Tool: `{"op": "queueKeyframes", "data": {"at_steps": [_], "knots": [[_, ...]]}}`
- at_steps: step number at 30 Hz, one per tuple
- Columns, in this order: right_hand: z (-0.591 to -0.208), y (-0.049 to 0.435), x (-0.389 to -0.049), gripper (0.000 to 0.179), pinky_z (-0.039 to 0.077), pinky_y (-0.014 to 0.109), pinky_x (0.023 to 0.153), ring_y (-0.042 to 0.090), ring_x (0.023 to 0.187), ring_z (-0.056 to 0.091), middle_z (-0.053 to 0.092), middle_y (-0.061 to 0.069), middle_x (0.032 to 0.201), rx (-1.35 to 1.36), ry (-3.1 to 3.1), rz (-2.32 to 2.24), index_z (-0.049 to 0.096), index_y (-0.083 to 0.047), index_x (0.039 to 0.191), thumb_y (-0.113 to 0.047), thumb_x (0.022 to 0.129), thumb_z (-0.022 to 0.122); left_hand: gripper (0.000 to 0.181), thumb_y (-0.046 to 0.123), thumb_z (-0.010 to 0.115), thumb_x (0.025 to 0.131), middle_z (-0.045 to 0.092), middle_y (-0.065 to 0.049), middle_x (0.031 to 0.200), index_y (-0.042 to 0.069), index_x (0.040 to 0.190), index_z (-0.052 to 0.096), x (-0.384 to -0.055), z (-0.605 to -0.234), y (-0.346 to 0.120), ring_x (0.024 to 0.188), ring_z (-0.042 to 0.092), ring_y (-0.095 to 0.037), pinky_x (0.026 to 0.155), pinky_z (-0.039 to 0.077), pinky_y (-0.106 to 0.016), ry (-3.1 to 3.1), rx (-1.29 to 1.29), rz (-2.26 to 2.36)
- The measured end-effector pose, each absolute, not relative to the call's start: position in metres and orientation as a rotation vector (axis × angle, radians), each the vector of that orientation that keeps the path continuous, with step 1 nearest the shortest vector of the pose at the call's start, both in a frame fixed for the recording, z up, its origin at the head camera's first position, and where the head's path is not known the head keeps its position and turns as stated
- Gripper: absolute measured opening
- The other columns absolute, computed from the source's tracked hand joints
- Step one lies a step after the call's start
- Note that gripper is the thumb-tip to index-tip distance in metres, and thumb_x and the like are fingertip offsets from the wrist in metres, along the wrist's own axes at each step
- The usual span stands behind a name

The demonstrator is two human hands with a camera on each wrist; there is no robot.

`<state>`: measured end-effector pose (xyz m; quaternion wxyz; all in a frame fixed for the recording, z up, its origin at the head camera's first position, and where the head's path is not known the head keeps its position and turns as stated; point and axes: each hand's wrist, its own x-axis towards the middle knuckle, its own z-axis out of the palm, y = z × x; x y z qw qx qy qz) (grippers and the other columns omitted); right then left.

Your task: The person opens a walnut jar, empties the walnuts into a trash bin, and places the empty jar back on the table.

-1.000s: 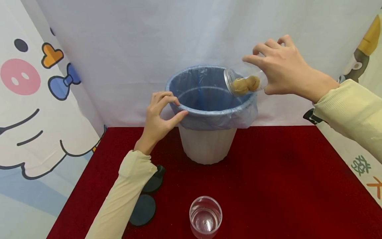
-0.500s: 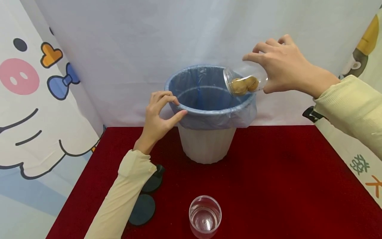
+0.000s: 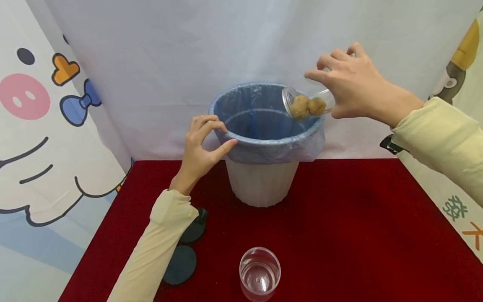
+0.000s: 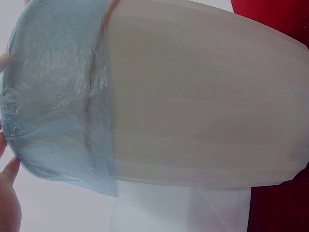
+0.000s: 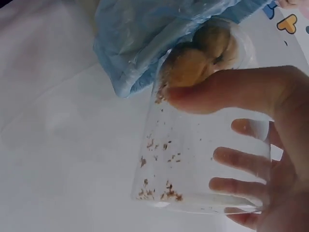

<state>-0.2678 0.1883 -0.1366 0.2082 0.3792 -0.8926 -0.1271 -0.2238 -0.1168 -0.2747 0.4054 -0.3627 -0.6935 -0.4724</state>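
Note:
My right hand (image 3: 354, 86) grips a clear plastic jar (image 5: 183, 135), tipped on its side above the right rim of the white bin (image 3: 262, 180). Its open mouth points left over the inside. Brown round walnuts (image 3: 299, 107) lie close to that mouth, still within the jar. Small brown flakes (image 5: 169, 193) cling near the jar's base in the right wrist view. With thumb and fingers, my left hand (image 3: 201, 147) holds the bin's left rim through the blue bag (image 4: 58, 96) that lines it. The bin's floor is hidden.
A clear cup (image 3: 260, 274) with some clear liquid stands at the front of the red tablecloth (image 3: 358, 235). Dark round discs (image 3: 181, 266) lie partly under my left forearm. A white curtain (image 3: 151, 63) hangs right behind the bin.
The jar has turned a little and moved slightly left with my right hand. The walnuts inside have shifted slightly. My left hand keeps its place on the rim.

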Motion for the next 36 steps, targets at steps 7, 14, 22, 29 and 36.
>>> {"op": "queueKeyframes", "data": {"at_steps": [7,14,22,29,36], "knots": [[-0.137,0.186,-0.265,0.071,0.026,0.060,0.088,0.039,0.100,0.045,0.052,0.020,0.111,1.054,-2.460,-0.374,0.056,-0.007,0.124,-0.005,0.054,0.069,0.024,-0.009,0.075,0.066,0.055,-0.020,0.093,-0.004,0.085,0.060,-0.225,-0.275,-0.117,0.093,0.042,-0.034,0.086,0.033,-0.041,-1.754,-0.921,-1.189],[-0.136,0.182,-0.265,0.068,0.028,0.060,0.087,0.039,0.096,0.045,0.053,0.022,0.108,1.064,-2.413,-0.454,0.057,-0.006,0.121,-0.005,0.055,0.072,0.025,-0.009,0.076,0.066,0.055,-0.020,0.094,-0.004,0.085,0.060,-0.224,-0.275,-0.117,0.093,0.042,-0.033,0.087,0.033,-0.041,-1.760,-0.917,-1.190],[-0.131,0.178,-0.267,0.071,0.028,0.061,0.086,0.040,0.093,0.046,0.053,0.022,0.106,1.048,-2.473,-0.497,0.057,-0.005,0.123,-0.008,0.054,0.075,0.025,-0.008,0.076,0.066,0.055,-0.021,0.094,-0.005,0.084,0.060,-0.225,-0.275,-0.117,0.094,0.043,-0.034,0.087,0.033,-0.042,-1.752,-0.918,-1.181],[-0.129,0.179,-0.266,0.074,0.028,0.061,0.086,0.040,0.093,0.046,0.053,0.021,0.105,1.040,-2.474,-0.477,0.057,-0.006,0.123,-0.016,0.055,0.081,0.024,-0.008,0.076,0.066,0.055,-0.021,0.093,-0.004,0.084,0.060,-0.223,-0.273,-0.116,0.094,0.042,-0.034,0.087,0.033,-0.043,-1.757,-0.917,-1.181],[-0.128,0.180,-0.263,0.070,0.030,0.062,0.088,0.043,0.096,0.047,0.053,0.023,0.108,1.047,-2.474,-0.471,0.056,-0.005,0.124,-0.008,0.057,0.073,0.024,-0.008,0.075,0.067,0.054,-0.020,0.093,-0.003,0.084,0.060,-0.224,-0.274,-0.117,0.094,0.042,-0.033,0.087,0.033,-0.042,-1.761,-0.912,-1.197]]}}
